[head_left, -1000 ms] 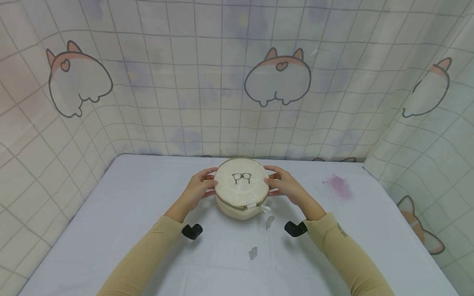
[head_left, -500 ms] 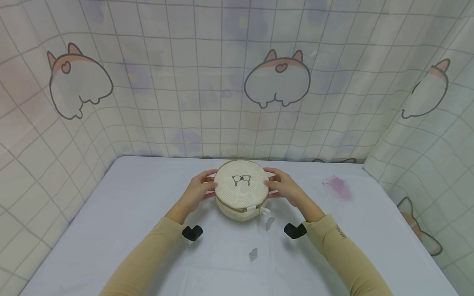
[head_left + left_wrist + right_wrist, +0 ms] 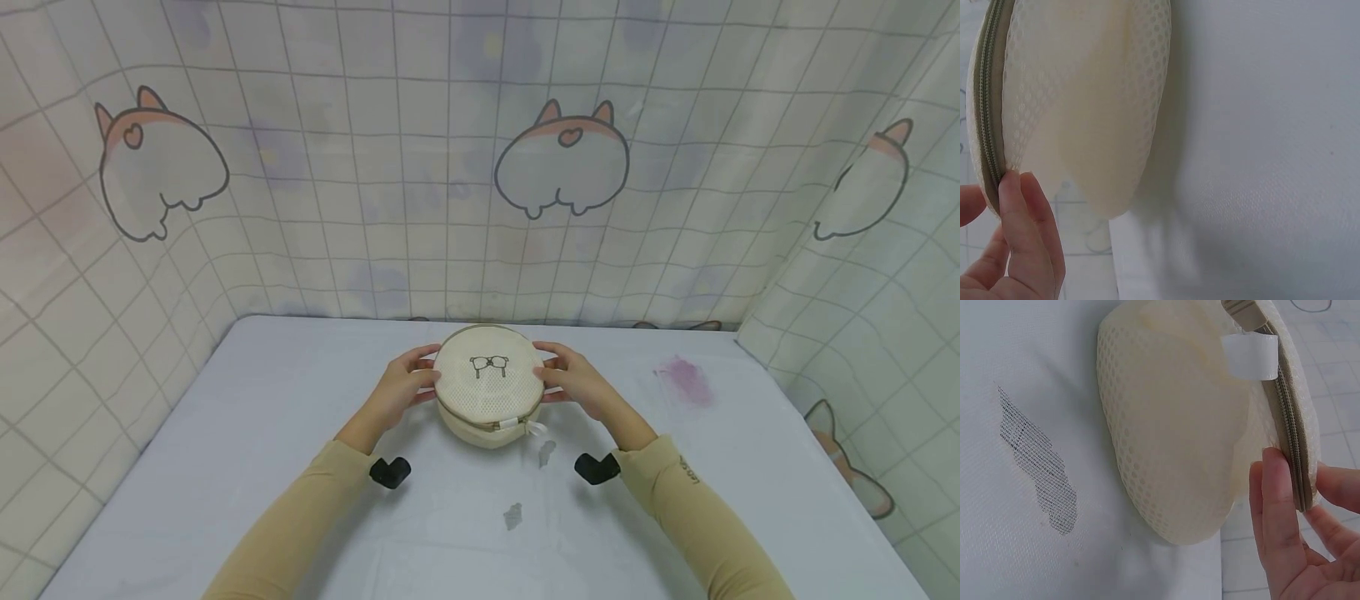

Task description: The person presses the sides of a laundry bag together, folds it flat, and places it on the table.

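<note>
A round, cream mesh laundry bag stands at the back middle of the table, its flat lid printed with a small pair of glasses. My left hand pinches the zippered rim on one side, thumb over the lid and fingers below. On the opposite side my right hand grips the same rim in the same way. The left wrist view shows the zipper closed along that edge, with the soft mesh wall sagging beneath it. A white tag hangs at the zipper in the right wrist view.
A white cloth covers the table. It has two grey worn patches, one patch nearer the front, and a pink stain at the right. A curtain with grid lines and corgi prints encloses the back and sides.
</note>
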`<control>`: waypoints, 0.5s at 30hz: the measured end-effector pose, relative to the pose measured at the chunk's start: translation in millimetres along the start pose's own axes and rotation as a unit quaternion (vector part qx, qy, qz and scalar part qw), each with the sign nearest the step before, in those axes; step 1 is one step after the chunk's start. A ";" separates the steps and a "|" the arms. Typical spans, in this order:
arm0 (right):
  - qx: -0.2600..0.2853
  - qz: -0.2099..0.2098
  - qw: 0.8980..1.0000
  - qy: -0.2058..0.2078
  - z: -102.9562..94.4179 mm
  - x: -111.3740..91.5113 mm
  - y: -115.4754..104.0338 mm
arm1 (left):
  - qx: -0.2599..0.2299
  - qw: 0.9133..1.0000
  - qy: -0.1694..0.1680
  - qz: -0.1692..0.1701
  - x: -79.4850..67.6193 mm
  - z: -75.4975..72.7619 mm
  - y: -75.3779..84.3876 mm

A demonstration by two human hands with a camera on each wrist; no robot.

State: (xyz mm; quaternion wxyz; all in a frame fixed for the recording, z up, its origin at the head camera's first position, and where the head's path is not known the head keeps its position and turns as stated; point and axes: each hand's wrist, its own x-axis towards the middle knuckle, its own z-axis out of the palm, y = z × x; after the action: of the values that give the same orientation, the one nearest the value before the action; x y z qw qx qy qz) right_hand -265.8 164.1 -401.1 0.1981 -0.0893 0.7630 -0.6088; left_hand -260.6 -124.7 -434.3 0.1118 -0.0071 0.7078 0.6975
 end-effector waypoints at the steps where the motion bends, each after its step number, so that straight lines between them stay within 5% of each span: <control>1: 0.001 0.000 1.000 0.000 -1.0 2.6 3.5 | 0.000 1.000 0.000 0.000 -0.6 0.0 0.4; 10: -0.005 -0.004 1.000 0.008 -3.3 11.5 19.3 | 0.001 1.000 -0.018 -0.005 -13.3 1.6 15.0; 15: -0.002 -0.005 1.000 0.013 -2.6 11.8 22.8 | 0.001 1.000 -0.016 -0.002 -5.6 -0.9 3.5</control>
State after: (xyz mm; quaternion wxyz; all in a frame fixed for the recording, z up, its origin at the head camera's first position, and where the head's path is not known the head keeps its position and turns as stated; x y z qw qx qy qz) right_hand -275.1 167.6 -424.9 0.1844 -0.0856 0.7662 -0.6096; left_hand -255.8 -126.3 -429.8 0.1246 0.0033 0.7068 0.6964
